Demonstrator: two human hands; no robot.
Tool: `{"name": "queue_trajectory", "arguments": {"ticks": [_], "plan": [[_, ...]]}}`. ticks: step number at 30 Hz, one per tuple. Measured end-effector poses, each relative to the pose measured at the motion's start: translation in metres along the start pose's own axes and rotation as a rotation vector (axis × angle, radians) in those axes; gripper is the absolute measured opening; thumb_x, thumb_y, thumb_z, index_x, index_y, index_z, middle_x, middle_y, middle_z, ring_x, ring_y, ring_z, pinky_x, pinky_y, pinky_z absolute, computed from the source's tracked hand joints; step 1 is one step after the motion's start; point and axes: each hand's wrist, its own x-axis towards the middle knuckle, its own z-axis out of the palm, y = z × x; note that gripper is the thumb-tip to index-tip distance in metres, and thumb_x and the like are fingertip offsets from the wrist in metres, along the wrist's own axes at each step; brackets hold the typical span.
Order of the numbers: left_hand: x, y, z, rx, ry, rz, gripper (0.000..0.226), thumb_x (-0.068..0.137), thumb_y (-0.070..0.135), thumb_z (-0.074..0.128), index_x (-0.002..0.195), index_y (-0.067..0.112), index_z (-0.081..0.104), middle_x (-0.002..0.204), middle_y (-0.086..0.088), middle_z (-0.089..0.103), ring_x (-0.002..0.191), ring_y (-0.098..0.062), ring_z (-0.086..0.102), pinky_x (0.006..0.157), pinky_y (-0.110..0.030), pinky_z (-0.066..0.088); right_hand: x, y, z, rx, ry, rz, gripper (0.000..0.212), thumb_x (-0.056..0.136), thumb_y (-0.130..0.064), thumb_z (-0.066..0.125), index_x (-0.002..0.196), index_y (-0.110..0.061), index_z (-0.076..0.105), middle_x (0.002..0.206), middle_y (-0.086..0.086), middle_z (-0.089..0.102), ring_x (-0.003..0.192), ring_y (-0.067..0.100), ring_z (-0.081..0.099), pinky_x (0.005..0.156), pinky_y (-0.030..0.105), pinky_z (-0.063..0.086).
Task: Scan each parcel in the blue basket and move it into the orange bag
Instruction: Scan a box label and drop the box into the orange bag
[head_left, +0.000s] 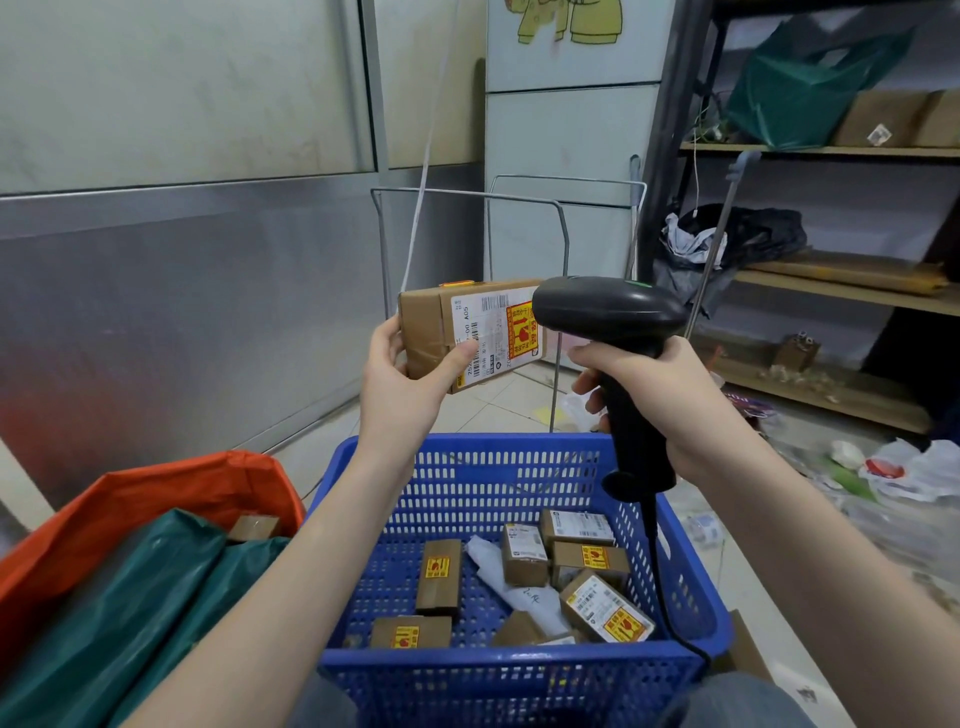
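My left hand (410, 371) holds a brown cardboard parcel (470, 332) up above the blue basket (519, 670), its white label and yellow-red sticker facing me. My right hand (660, 400) grips a black handheld scanner (618, 338), its head right beside the parcel's label. The scanner's cable hangs down over the basket. Several small brown parcels and a white pouch (511, 579) lie in the basket. The orange bag (156, 493) stands at lower left, holding green mailers (130, 613) and a small box (254, 527).
A wire frame (470, 200) stands behind the basket against a metal wall. Wooden shelves (831, 291) with bags and boxes fill the right side. Plastic bags and litter (904, 473) lie on the floor at right.
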Motion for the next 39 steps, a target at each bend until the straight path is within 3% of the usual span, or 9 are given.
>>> {"name": "queue_trajectory", "arguments": {"ticks": [9,17,22,26,28,31,34,36,39], "plan": [[0.001,-0.006,-0.006,0.008,0.032,-0.012,0.067,0.081,0.034,0.072,0.137,0.026,0.037,0.119,0.015,0.049,0.111,-0.01,0.053,0.079,-0.017,0.048,-0.001,0.001,0.003,-0.003,-0.001,0.001,0.008,0.085,-0.018,0.067,0.087,-0.011,0.065,0.062,0.0,0.064,0.051,0.01,0.056,0.047,0.021,0.046],[0.001,-0.005,-0.025,0.015,0.059,0.032,0.062,0.082,0.033,0.071,0.134,0.029,0.037,0.118,0.017,0.049,0.11,-0.009,0.055,0.079,-0.018,0.051,0.007,0.009,0.03,0.039,-0.019,-0.04,0.013,0.086,-0.023,0.068,0.092,-0.012,0.065,0.077,0.009,0.065,0.059,0.013,0.06,0.058,0.027,0.051],[0.006,-0.013,-0.07,0.031,0.134,-0.012,0.065,0.085,0.025,0.07,0.137,0.023,0.033,0.13,0.008,0.049,0.112,-0.011,0.053,0.082,-0.023,0.052,0.015,0.02,0.079,0.105,-0.087,-0.044,0.029,0.085,-0.023,0.07,0.111,-0.016,0.063,0.08,0.003,0.068,0.062,0.009,0.064,0.06,0.026,0.054],[0.01,-0.033,-0.12,0.056,0.242,-0.075,0.059,0.084,0.018,0.072,0.131,0.016,0.035,0.118,0.003,0.053,0.092,-0.002,0.056,0.065,-0.009,0.051,0.023,0.034,0.129,0.086,-0.155,-0.02,0.032,0.086,-0.023,0.069,0.116,-0.017,0.06,0.087,0.001,0.068,0.063,0.006,0.064,0.058,0.022,0.055],[0.012,-0.048,-0.148,0.079,0.33,-0.089,0.056,0.082,0.015,0.074,0.124,0.012,0.036,0.116,0.0,0.055,0.088,0.003,0.055,0.063,-0.004,0.047,0.027,0.041,0.157,0.05,-0.199,-0.004,0.029,0.086,-0.023,0.069,0.114,-0.018,0.06,0.086,0.001,0.068,0.062,0.005,0.064,0.057,0.02,0.054],[0.013,-0.076,-0.195,0.14,0.426,-0.11,0.062,0.077,0.013,0.078,0.122,0.012,0.035,0.118,0.0,0.05,0.097,-0.002,0.054,0.074,-0.005,0.043,0.03,0.055,0.2,0.014,-0.272,0.035,0.019,0.085,-0.022,0.069,0.103,-0.024,0.061,0.082,0.001,0.067,0.056,0.003,0.062,0.054,0.02,0.051],[0.007,-0.116,-0.243,0.176,0.45,-0.186,0.067,0.069,0.017,0.081,0.12,0.023,0.038,0.124,0.001,0.05,0.111,-0.009,0.052,0.096,-0.026,0.046,0.03,0.072,0.243,-0.011,-0.38,0.077,0.013,0.086,-0.019,0.069,0.092,-0.028,0.061,0.074,0.003,0.062,0.053,0.005,0.058,0.051,0.019,0.05],[0.001,-0.142,-0.267,0.204,0.449,-0.27,0.064,0.069,0.019,0.08,0.12,0.027,0.042,0.127,0.0,0.052,0.116,-0.013,0.051,0.097,-0.033,0.045,0.031,0.085,0.27,-0.032,-0.435,0.109,0.01,0.086,-0.019,0.069,0.09,-0.025,0.063,0.068,0.003,0.06,0.052,0.005,0.058,0.05,0.019,0.05],[-0.012,-0.185,-0.289,0.227,0.464,-0.372,0.058,0.075,0.013,0.076,0.124,0.021,0.046,0.123,0.001,0.054,0.112,-0.013,0.051,0.088,-0.024,0.042,0.032,0.109,0.304,-0.091,-0.494,0.153,0.008,0.085,-0.021,0.07,0.092,-0.021,0.066,0.067,0.001,0.063,0.055,0.004,0.061,0.055,0.023,0.052]]}}
